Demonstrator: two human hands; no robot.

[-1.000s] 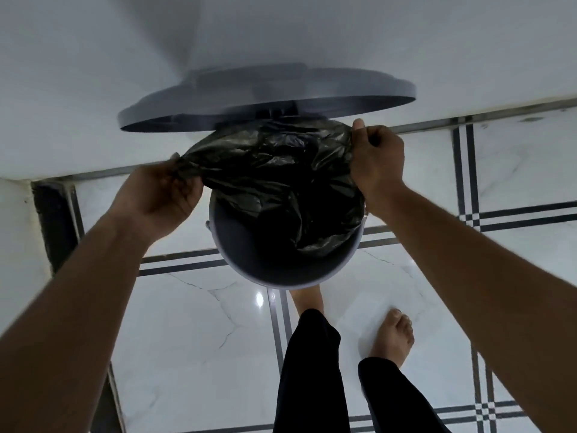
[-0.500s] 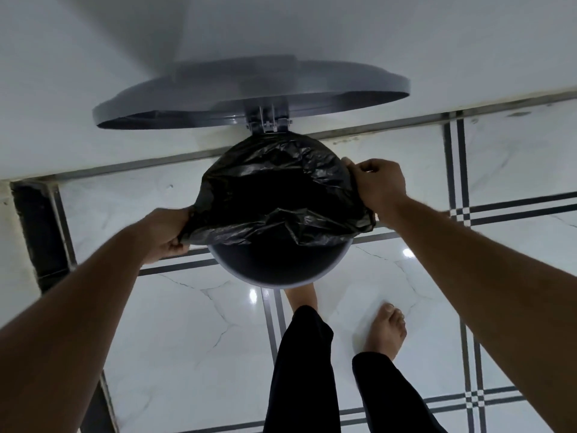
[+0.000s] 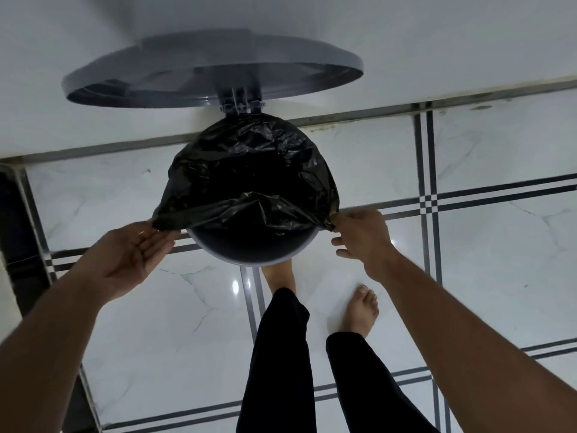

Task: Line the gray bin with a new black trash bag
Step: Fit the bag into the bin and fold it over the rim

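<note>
- Nearest, below the gray bin (image 3: 249,256): bare feet and dark trouser legs on the white tiled floor (image 3: 468,260).
- Left hand (image 3: 131,260), at the bin's left side: palm up, fingers spread loosely, fingertips at the bag's edge; whether it grips, I cannot tell.
- Right hand (image 3: 363,237), at the bin's right side: thumb and forefinger pinched on the black trash bag (image 3: 249,170).
- The bag covers the bin's far rim and sides; the near rim is bare.
- Beyond the bin: its lid (image 3: 212,73) stands open against the wall.

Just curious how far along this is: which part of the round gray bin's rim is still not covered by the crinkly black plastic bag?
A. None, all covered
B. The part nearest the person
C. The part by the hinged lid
B: the black plastic bag wraps the far rim by the hinged lid, while the round gray bin's near rim shows bare between the left hand and right hand.
</note>
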